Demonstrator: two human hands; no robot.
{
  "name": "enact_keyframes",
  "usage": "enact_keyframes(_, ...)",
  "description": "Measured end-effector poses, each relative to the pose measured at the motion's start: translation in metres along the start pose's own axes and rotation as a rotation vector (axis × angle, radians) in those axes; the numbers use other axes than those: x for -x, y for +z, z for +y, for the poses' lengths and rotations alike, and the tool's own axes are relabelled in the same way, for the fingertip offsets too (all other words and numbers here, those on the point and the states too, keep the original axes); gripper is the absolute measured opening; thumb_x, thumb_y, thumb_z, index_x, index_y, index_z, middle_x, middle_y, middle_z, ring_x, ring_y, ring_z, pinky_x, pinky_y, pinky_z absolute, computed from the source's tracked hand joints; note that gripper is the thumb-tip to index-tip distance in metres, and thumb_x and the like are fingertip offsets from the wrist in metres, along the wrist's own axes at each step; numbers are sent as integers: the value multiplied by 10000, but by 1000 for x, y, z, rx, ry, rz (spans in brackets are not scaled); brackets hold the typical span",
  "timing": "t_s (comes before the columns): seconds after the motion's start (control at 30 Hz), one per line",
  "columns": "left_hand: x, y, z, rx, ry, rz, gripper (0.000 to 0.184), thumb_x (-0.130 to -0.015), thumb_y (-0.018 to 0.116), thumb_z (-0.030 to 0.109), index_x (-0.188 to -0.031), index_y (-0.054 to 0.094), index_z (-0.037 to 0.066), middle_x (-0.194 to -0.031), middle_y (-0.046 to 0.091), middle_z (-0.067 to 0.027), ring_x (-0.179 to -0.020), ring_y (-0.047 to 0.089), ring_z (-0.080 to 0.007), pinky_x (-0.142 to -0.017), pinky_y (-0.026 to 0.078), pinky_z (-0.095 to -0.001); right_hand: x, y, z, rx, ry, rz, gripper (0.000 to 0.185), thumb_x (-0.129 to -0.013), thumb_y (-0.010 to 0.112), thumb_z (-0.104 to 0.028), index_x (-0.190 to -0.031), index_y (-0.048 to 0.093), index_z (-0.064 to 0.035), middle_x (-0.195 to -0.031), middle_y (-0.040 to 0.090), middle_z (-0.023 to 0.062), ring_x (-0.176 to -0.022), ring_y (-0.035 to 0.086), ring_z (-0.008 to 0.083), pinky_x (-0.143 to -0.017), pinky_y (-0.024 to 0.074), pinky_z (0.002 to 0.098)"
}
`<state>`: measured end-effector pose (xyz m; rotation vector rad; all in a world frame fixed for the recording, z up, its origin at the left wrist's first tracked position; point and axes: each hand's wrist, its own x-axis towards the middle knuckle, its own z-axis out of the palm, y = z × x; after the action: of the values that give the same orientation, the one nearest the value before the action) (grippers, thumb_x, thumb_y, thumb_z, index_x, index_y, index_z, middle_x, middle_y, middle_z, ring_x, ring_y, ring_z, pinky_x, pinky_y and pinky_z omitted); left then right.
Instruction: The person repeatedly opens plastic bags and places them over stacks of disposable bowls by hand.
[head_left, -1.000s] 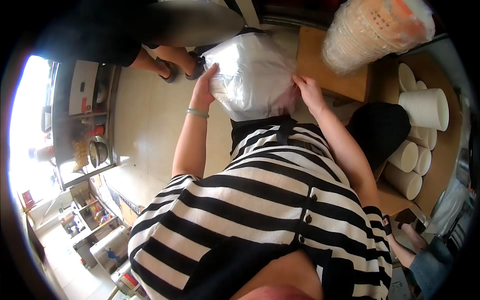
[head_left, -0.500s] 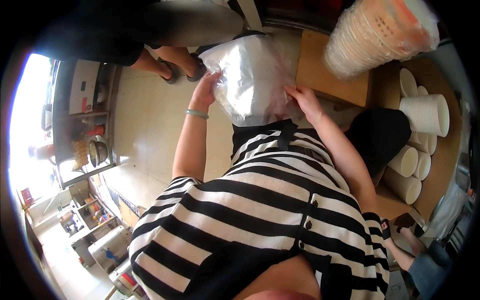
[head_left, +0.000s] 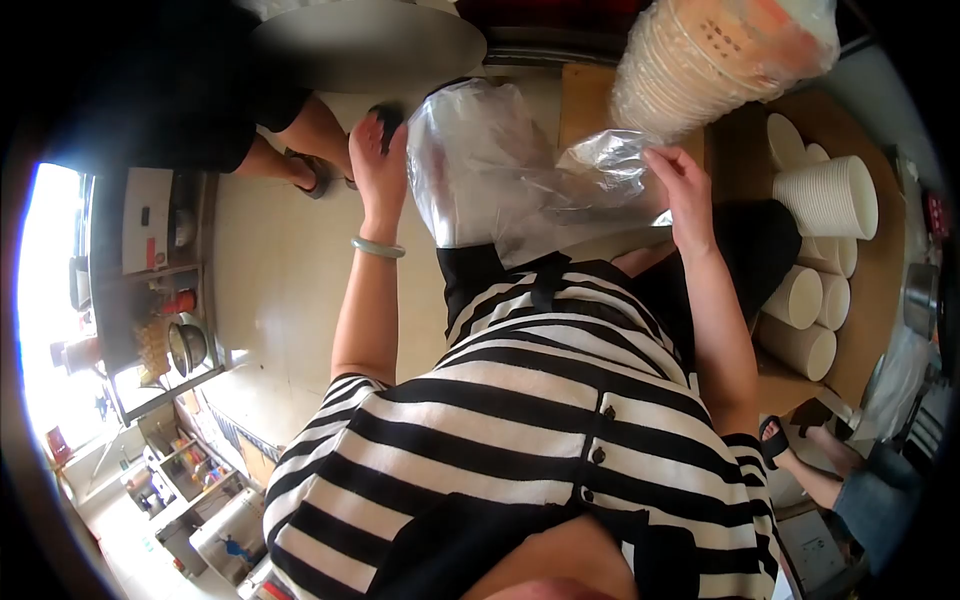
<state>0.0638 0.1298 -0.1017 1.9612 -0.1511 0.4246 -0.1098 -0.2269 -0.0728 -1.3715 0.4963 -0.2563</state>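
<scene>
A clear plastic bag (head_left: 490,170) lies crumpled across my lap, its right side pulled out towards my right hand. My right hand (head_left: 685,190) pinches that edge between thumb and fingers. At the bag's left side, my left hand (head_left: 378,170) is raised with thumb and fingers apart, and it holds nothing. A pale bangle (head_left: 378,247) circles my left wrist. Just beyond my right hand is a stack of printed paper bowls (head_left: 700,70) in clear wrap.
To my right, a cardboard box (head_left: 870,310) holds several white paper cups (head_left: 825,200), some stacked. A wooden stool or box (head_left: 585,95) stands under the wrapped stack. Another person's legs (head_left: 305,140) are ahead on the left; someone else's foot (head_left: 772,440) shows at lower right.
My left hand has let go of the bag and moved slightly left. My right hand has moved right, drawing the bag's edge out with it.
</scene>
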Motion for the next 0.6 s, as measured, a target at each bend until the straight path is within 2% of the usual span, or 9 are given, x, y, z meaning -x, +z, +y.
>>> enact_keyframes(0.1, -3, 30, 102, 120, 193, -346, 461, -780, 720, 144, -1177, 521, 19, -1153, 554, -113, -1057, 535, -216, -910, 421, -327, 15, 19, -42, 130, -69, -148, 94, -843, 658, -118, -894, 656, -38, -796, 611, -35, -728, 525, 40, -669, 407, 167)
enact_keyframes(0.17, 0, 50, 139, 102, 314, -639, 525, -796, 713, 294, -1197, 529, 9, -1217, 515, -143, -1131, 492, -227, -933, 405, -319, 23, 26, -57, 89, -130, -370, 94, -844, 655, -94, -913, 655, -29, -801, 619, -31, -740, 533, 37, -672, 422, 178)
enact_keyframes(0.23, 9, 72, 156, 257, 113, -991, 530, -815, 688, 377, -1147, 562, -16, -1094, 589, -125, -985, 560, -185, -837, 449, -283, 34, 30, -79, 112, -157, -396, 102, -843, 654, -77, -929, 651, -21, -822, 625, -26, -755, 541, 32, -682, 434, 183)
enact_keyframes(0.27, 13, 79, 167, 263, 127, -1005, 530, -815, 688, 377, -1147, 562, -16, -1094, 589, -125, -985, 560, -185, -837, 449, -283, 37, 28, -84, 143, -196, -388, 105, -848, 649, -75, -933, 646, -13, -831, 628, -26, -761, 546, 30, -693, 440, 183)
enact_keyframes(0.33, 15, 86, 189, 134, -152, -1356, 436, -880, 624, 330, -1145, 568, -12, -887, 625, -30, -855, 574, -118, -781, 452, -262, 40, 20, -94, 127, -206, -347, 103, -848, 649, -74, -931, 646, -13, -823, 626, -26, -754, 545, 31, -692, 438, 182)
enact_keyframes(0.37, 18, 88, 194, 128, -152, -1375, 436, -880, 624, 330, -1145, 568, -12, -887, 625, -30, -855, 574, -118, -781, 452, -262, 44, 15, -95, 110, -197, -320, 100, -849, 648, -73, -929, 645, -14, -815, 625, -27, -747, 544, 32, -690, 437, 181)
enact_keyframes(0.47, 27, 98, 209, 599, -307, -1126, 270, -924, 566, 277, -992, 612, 20, -751, 607, 22, -582, 524, -45, -540, 440, -189, 42, -1, -83, 161, -139, -215, 109, -848, 658, -102, -905, 641, -11, -804, 622, -22, -737, 539, 31, -682, 433, 175)
enact_keyframes(0.57, 34, 97, 226, 724, -498, -1185, 277, -942, 537, 241, -1067, 604, 4, -765, 626, -11, -632, 556, -51, -545, 450, -186, 45, -6, -71, 183, -140, -148, 135, -855, 657, -140, -881, 636, -9, -797, 625, -19, -720, 537, 30, -663, 426, 171)
enact_keyframes(0.6, 33, 95, 227, 802, -634, -1268, 341, -948, 510, 297, -1121, 577, 10, -803, 632, -23, -621, 577, -86, -573, 493, -240, 48, -5, -71, 116, -113, -155, 138, -862, 649, -145, -878, 635, -9, -776, 615, -23, -702, 524, 28, -644, 417, 172)
